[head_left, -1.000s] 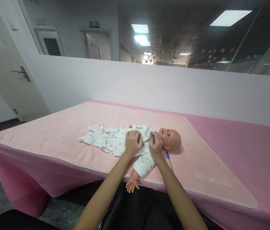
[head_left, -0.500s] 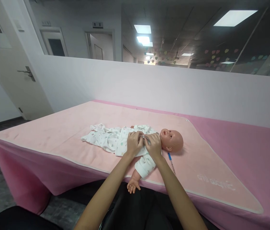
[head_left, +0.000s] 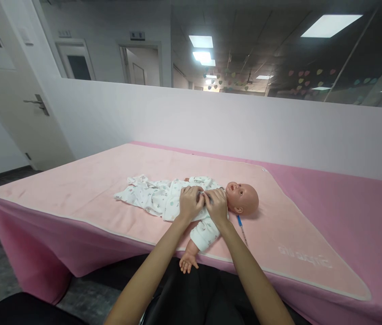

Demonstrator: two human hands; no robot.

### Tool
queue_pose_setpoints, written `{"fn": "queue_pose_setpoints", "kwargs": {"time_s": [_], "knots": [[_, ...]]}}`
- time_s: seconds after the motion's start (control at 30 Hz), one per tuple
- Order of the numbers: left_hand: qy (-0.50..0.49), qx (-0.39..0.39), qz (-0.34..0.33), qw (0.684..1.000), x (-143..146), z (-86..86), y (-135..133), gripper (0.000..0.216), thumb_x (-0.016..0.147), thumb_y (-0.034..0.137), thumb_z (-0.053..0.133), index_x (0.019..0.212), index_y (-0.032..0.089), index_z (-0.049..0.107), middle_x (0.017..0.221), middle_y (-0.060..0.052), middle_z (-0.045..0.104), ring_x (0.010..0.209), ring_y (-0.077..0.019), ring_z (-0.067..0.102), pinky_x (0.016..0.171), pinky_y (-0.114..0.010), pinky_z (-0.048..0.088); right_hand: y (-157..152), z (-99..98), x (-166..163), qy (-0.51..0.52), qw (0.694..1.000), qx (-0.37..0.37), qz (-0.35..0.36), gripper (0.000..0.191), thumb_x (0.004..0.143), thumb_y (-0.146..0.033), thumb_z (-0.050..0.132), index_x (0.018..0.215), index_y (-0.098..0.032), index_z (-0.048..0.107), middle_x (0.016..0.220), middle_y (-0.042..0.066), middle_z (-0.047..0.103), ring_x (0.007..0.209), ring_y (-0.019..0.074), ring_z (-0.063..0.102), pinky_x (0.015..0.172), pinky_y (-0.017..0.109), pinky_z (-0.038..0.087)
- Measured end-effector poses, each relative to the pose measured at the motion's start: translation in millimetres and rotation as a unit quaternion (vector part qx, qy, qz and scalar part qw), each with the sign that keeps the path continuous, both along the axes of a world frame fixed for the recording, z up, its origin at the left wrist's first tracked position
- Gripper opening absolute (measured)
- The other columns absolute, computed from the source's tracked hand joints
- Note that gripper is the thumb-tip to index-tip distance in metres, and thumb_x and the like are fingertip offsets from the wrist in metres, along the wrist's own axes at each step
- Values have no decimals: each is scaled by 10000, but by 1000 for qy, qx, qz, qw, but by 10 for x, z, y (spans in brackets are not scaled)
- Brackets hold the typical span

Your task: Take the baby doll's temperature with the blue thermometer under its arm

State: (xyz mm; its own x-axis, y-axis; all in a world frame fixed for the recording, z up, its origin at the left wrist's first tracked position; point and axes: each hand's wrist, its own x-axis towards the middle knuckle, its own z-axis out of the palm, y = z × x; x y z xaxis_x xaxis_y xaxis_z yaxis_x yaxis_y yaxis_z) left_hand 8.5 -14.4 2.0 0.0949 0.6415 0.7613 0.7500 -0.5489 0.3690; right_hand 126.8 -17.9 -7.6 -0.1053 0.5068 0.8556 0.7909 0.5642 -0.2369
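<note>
A baby doll [head_left: 243,198] lies on its back with its head to the right, dressed in a white printed shirt [head_left: 171,209] and matching trousers [head_left: 150,196]. Over its chest, my left hand [head_left: 191,201] and my right hand [head_left: 216,204] meet with fingertips pinched close together. They grip the front of the shirt; the small spot between the fingers is mostly hidden. The doll's near arm sticks out toward me, its hand [head_left: 188,262] hanging past the table edge. Beside my right wrist lies a thin stick with a blue end [head_left: 239,221].
A pale pink mat [head_left: 89,180] covers much of the table, over a darker pink cloth [head_left: 356,203]. A white wall [head_left: 211,122] with a window above runs behind the table. A door [head_left: 18,85] stands at the left.
My hands stay at the doll's chest; the fingertips have shifted only slightly against each other. The doll and the blue-ended stick have not moved.
</note>
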Motion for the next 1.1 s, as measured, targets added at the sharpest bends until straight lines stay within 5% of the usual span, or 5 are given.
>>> {"fn": "queue_pose_setpoints", "kwargs": {"time_s": [0.5,0.73,1.1], "knots": [[8,2,8,1000,-21,0,26,125,770,175,427,828,210,532,811,-24,626,801,-198,529,805,-361,345,-21,18,0,3,1000,-7,-3,172,867,-213,438,799,-195,595,770,30,629,779,171,516,788,323,347],[-23,9,75,997,-336,-42,62,173,744,116,406,768,213,547,809,-30,610,808,-216,515,794,-382,331,16,-10,22,18,1000,-7,-7,169,869,-218,441,854,-190,606,777,30,638,782,169,525,784,317,351],[-14,-8,21,1000,-494,-94,-88,87,760,158,424,791,206,490,853,-32,570,815,-200,505,766,-346,347,16,-13,8,13,1000,-4,-17,170,866,-214,443,839,-186,609,757,30,638,758,174,520,763,318,346]]}}
